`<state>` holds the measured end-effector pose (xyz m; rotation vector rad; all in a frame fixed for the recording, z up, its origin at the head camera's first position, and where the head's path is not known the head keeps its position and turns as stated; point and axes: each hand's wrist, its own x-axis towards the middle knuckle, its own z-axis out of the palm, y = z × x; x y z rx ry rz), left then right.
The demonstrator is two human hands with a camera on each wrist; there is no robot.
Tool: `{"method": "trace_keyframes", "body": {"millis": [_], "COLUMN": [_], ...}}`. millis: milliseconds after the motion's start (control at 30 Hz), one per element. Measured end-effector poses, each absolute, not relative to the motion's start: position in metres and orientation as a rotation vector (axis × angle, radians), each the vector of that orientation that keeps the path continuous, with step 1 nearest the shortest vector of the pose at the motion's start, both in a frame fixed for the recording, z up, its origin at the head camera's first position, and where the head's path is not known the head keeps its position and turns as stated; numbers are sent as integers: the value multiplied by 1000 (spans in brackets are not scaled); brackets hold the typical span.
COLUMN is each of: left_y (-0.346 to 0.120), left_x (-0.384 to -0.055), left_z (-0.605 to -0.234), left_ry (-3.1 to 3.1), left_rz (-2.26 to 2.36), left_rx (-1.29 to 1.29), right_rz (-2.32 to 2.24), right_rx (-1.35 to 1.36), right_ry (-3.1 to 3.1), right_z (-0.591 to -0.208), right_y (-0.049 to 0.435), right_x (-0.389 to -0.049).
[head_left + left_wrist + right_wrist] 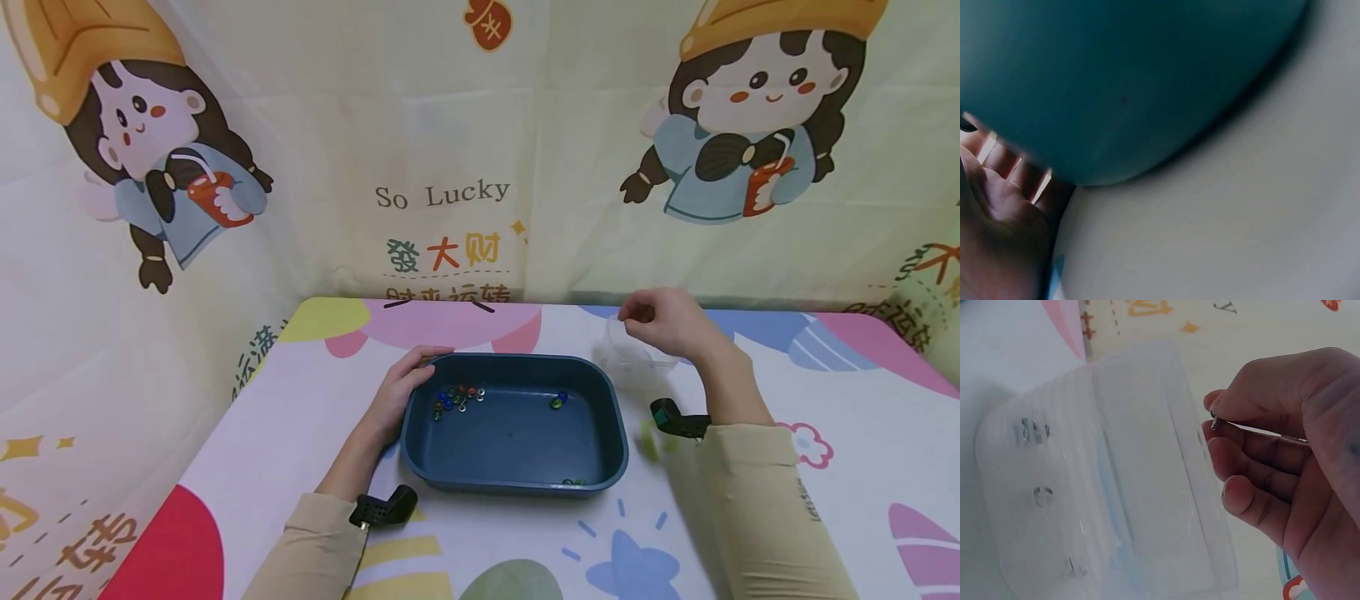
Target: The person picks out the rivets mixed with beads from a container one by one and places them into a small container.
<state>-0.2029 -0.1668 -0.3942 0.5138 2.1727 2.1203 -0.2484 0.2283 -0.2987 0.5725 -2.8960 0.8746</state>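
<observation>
My left hand (395,393) grips the left rim of a dark blue rectangular basin (510,487), thumb at the edge and fingers along the outside. In the left wrist view, part of that hand is hidden behind the basin's wall. Several glass marbles (447,400) and small silver rings (481,394) lie at the basin's back left. Beyond its back right corner, my right hand (667,321) is raised over a clear plastic box (1141,450). Thumb and forefinger pinch a small silver ring (1215,422) right at the box's rim. Several small metal pieces (1042,496) show inside the box.
More marbles sit in the basin, a pair (558,401) at the right and some green ones (573,482) by the front wall. A patterned cloth (510,575) covers the table. A printed curtain (450,125) hangs directly behind the table's back edge.
</observation>
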Motion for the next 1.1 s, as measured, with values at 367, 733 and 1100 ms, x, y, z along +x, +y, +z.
{"method": "trace_keyframes", "body": {"millis": [367, 733, 1100], "left_y": [-167, -166, -167], "left_x": [-203, -203, -203], "left_z": [-394, -393, -394], "left_ry": [2166, 2177, 2186], "left_rz": [2123, 2122, 2107], "left_rx": [517, 511, 501], "right_rz": [817, 920, 1020], "right_rx": [571, 580, 647], "right_ry": [-2914, -2805, -2664], "right_z": [-296, -292, -288], "right_y": [232, 224, 205], "right_x": [-247, -243, -239]}}
